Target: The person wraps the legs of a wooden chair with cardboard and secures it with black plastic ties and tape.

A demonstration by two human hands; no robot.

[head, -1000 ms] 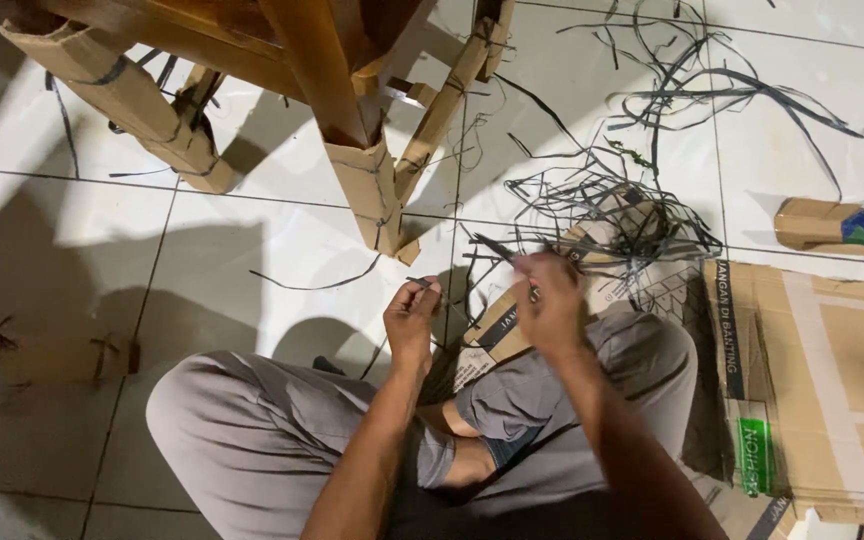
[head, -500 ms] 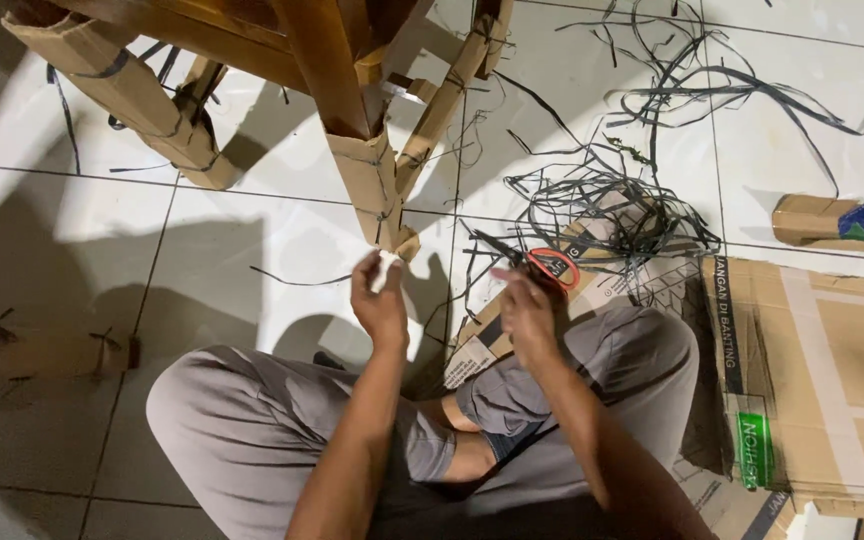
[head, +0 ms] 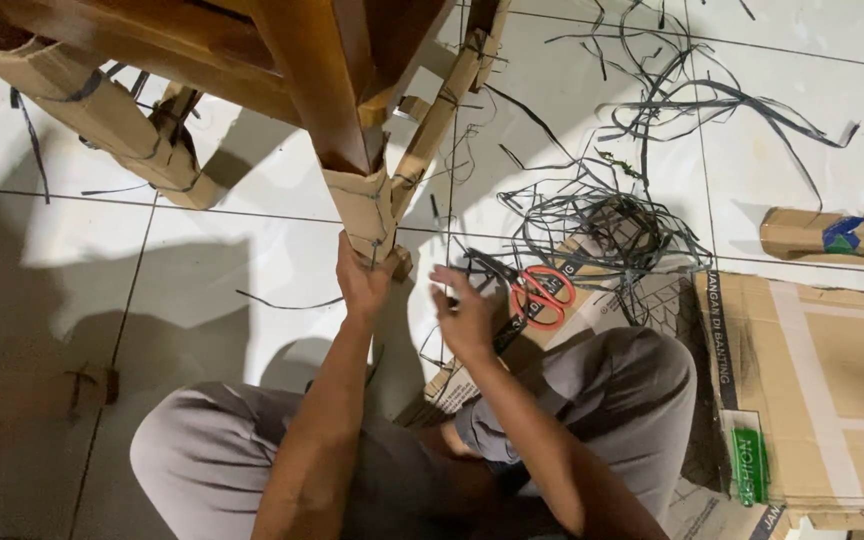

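Down at the centre of the frame, the left hand point(head: 362, 283) presses against the bottom of a cardboard sleeve point(head: 364, 208) wrapped around a wooden furniture leg point(head: 312, 90); its fingers close around the sleeve's lower edge, so its grip is clamped on the cardboard. Just right of it, the right hand point(head: 465, 315) hovers with fingers spread and loosely curled, its grip apart and holding nothing that can be made out. Red-handled scissors point(head: 537, 292) lie on the floor just beside the right hand, resting on a flattened cardboard sheet point(head: 602, 300). Above and right of the scissors, a tangle of dark plastic straps point(head: 607, 215) spreads over the white tiled floor point(head: 252, 260) toward the upper right of the frame. A second leg in a cardboard wrap point(head: 92, 115) runs slantwise across the upper left, bound by dark straps. At the right edge lies a large flat cardboard box point(head: 832, 390), and above it a small folded cardboard piece point(head: 832, 233). The person sits cross-legged on the floor in grey trousers point(head: 592, 400), filling the lower middle of the frame.
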